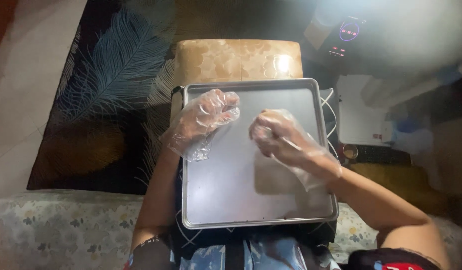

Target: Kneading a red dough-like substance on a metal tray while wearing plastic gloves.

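Both gloved hands, left hand (pixel 207 116) and right hand (pixel 277 136), curl fingers, seemingly empty, above tray (pixel 226 200).

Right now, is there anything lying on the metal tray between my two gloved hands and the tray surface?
Nothing visible. The metal tray looks bare under and around both hands. The left hand and the right hand, each in a loose clear plastic glove, are curled just over its upper half. Whether either fist encloses something small cannot be told.
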